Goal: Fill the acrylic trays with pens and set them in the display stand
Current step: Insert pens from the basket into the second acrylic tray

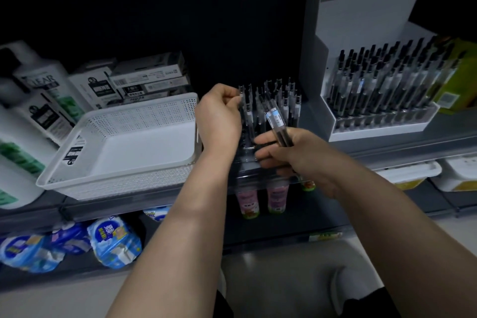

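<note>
Your left grip (219, 116) and right grip (291, 152) are bare hands, and both forearms (185, 227) are bare as well, up to the elbow. A black short sleeve (382, 303) covers your right upper arm

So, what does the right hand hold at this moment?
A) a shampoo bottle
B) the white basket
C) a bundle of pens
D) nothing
C: the right hand curls its fingers round a bundle of pens above the acrylic tray, while the left hand pinches a single pen standing in it.
</note>
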